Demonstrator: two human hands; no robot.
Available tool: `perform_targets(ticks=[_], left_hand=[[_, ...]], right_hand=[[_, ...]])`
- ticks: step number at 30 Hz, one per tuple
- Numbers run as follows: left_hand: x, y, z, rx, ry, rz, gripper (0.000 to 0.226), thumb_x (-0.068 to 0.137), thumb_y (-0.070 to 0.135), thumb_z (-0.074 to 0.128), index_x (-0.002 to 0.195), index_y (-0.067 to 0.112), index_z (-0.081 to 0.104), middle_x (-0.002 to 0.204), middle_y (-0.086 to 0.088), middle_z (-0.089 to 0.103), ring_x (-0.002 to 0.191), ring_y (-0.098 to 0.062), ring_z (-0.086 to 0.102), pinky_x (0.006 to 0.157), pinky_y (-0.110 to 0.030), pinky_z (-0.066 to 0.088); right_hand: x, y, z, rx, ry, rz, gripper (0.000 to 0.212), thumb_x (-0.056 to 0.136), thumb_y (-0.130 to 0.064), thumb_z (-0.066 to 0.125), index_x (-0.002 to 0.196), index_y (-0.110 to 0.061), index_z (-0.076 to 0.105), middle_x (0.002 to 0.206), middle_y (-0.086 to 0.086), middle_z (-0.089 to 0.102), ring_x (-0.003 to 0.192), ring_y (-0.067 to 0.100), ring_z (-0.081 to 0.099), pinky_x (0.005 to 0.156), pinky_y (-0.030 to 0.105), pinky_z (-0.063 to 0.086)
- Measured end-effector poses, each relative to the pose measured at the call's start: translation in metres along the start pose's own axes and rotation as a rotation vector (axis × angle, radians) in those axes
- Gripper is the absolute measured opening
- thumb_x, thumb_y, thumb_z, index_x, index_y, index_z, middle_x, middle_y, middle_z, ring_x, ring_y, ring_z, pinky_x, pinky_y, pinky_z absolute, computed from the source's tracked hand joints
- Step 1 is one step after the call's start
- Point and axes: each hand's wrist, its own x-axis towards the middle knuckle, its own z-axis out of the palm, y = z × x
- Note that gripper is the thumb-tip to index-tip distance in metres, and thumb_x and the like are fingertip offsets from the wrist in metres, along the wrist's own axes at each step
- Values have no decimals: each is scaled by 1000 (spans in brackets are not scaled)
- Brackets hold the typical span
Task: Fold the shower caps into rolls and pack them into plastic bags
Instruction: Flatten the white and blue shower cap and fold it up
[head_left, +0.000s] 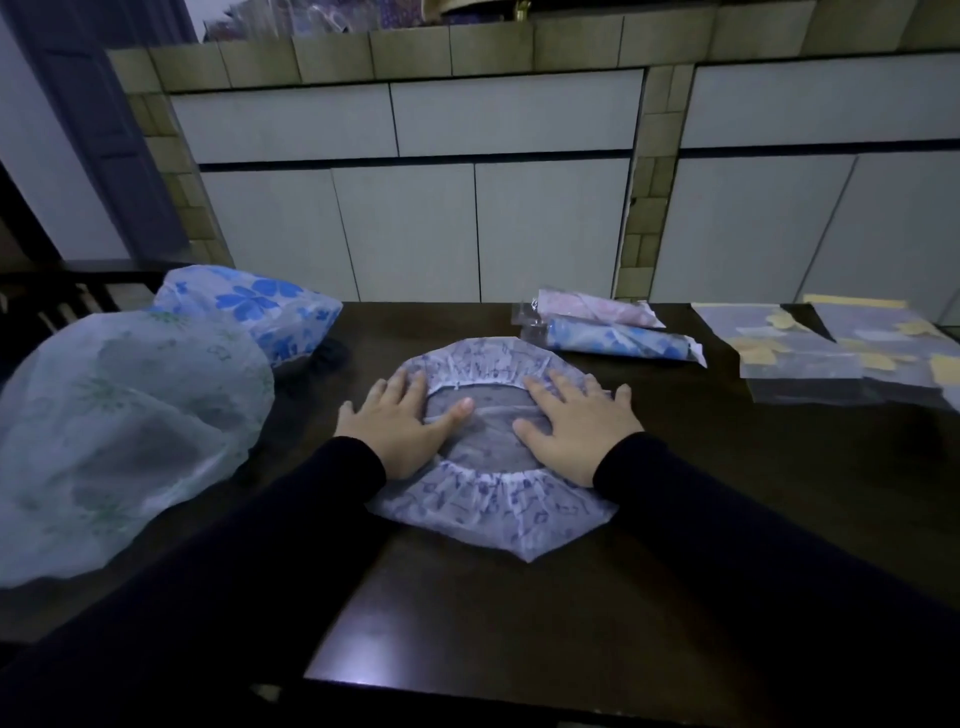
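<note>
Head view: purple-print shower cap (493, 512) lies flat, opening up, at centre of dark table (727, 493); left hand (397, 428) and right hand (576, 426) both flat, fingers spread, pressing its left and right sides, gripping nothing. Cap lies directly under both palms, equally near, looks widest left-right. Two packed rolls (613, 332) far right behind; empty plastic bags (810, 358) further right, nearer right hand

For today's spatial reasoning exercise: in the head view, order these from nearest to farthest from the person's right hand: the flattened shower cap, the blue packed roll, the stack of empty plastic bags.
1. Flattened shower cap: directly under the right hand, which presses on it.
2. Blue packed roll: just beyond the hand, toward the table's far edge.
3. Stack of empty plastic bags: far right of the table.
</note>
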Motion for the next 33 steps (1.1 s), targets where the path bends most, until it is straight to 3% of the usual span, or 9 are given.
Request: perform_targets(ticks=[5, 9, 11, 16, 18, 21, 25, 29, 33], left_hand=[[-3, 2, -3, -22, 6, 4, 99, 75, 83, 10, 153, 23, 5, 161, 3, -2, 148, -19, 4, 115, -55, 10], [-11, 5, -13, 52, 175, 64, 85, 86, 74, 24, 151, 18, 21, 161, -2, 9, 147, -24, 10, 115, -55, 11], [-17, 12, -14, 57, 254, 126, 80, 91, 68, 27, 150, 14, 23, 160, -4, 15, 146, -23, 13, 115, -50, 12], [-19, 12, 3, 32, 50, 121, 97, 80, 81, 23, 153, 21, 3, 161, -1, 0, 148, -21, 1, 117, -48, 5], [-15, 7, 3, -26, 44, 153, 95, 79, 81, 25, 153, 27, 1, 161, 1, -3, 148, -19, -2, 118, -46, 3], [-9, 4, -3, -54, 110, 206, 89, 82, 76, 36, 152, 29, 9, 161, 1, 1, 148, -19, 2, 119, -44, 7], [-13, 12, -21, -62, 271, 231, 76, 90, 64, 40, 152, 28, 17, 161, 3, 5, 147, -21, 8, 115, -45, 13], [-22, 19, -20, -6, 215, 349, 82, 86, 72, 37, 152, 30, 13, 161, 7, 2, 147, -17, 5, 116, -44, 9], [-22, 12, -1, 80, -20, 278, 100, 71, 86, 25, 152, 33, 0, 160, 5, -10, 148, -18, -6, 118, -49, 1]], right_hand=[[-7, -3, -10, -16, 146, -37, 69, 93, -66, 24, 151, -32, 15, 160, 3, 13, 146, 32, 8, 112, 63, -2], [-18, -12, -21, -23, 444, -38, 49, 100, -42, 28, 140, -18, 43, 143, 3, 47, 135, 27, 34, 114, 56, 9], [-19, -21, -16, -95, 387, -81, 47, 99, -39, 29, 133, -14, 49, 136, 6, 53, 129, 27, 41, 113, 54, 12], [-13, -20, 0, 36, 16, -128, 71, 96, -61, 21, 153, -20, 9, 161, 7, 6, 147, 28, 9, 117, 41, 10], [-16, -20, -2, -16, 5, -77, 78, 91, -71, 18, 153, -25, 7, 161, 7, 8, 145, 31, 14, 116, 43, 14], [-25, -24, -9, -186, 132, -30, 91, 80, -83, 14, 144, -22, 38, 138, 13, 45, 119, 30, 47, 97, 45, 38], [-28, -19, -21, -163, 333, 53, 85, 84, -79, 11, 101, -18, 68, 109, 9, 58, 103, 26, 51, 89, 44, 35], [-19, -7, -25, -57, 416, -51, 50, 96, -52, 31, 127, -22, 57, 137, 4, 49, 129, 24, 38, 109, 51, 19], [-6, -1, -6, 30, 10, -137, 63, 96, -61, 23, 152, -33, 14, 161, 2, 7, 147, 22, 6, 116, 48, 7]])
